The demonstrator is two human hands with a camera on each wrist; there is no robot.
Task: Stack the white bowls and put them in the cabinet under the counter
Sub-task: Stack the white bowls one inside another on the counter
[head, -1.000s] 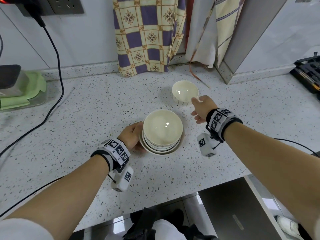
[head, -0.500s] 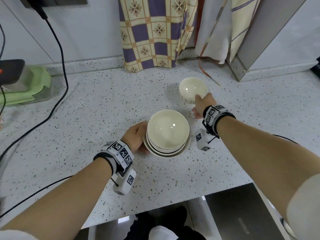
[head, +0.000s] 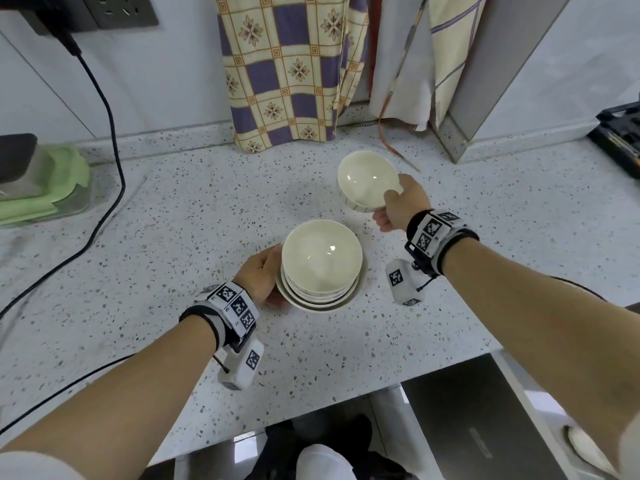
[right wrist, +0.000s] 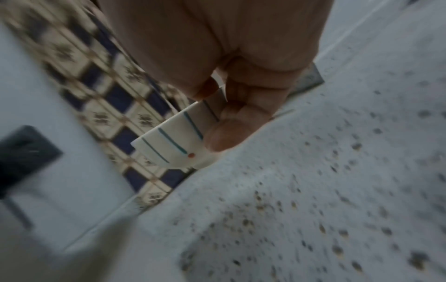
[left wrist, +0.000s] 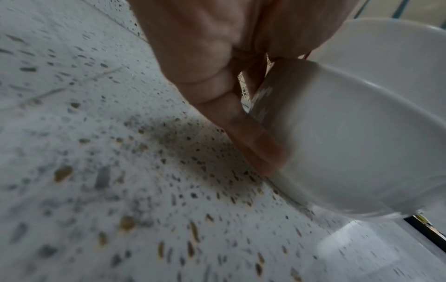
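Observation:
A stack of several white bowls (head: 322, 265) stands on the speckled counter (head: 173, 254). My left hand (head: 273, 271) holds its left side, with the thumb at the rim and the fingers (left wrist: 241, 124) along the lowest bowl's wall (left wrist: 337, 143). Behind and right of the stack, my right hand (head: 394, 199) pinches the near rim of a single white bowl (head: 367, 183). This bowl is lifted off the counter and tilted. The right wrist view shows teal stripes on its outside (right wrist: 176, 141), with fingers under its wall and the thumb inside the rim.
A checked cloth (head: 287, 71) hangs at the back wall. A black cable (head: 104, 133) runs down from a wall socket across the left counter, beside a green-lidded container (head: 41, 188). A black tool case (head: 620, 133) lies far right. A dark panel (head: 485, 427) shows below the counter's front edge.
My right hand reached the single bowl, took hold of its rim and lifted it, tilted, off the counter. My left hand has stayed on the stack.

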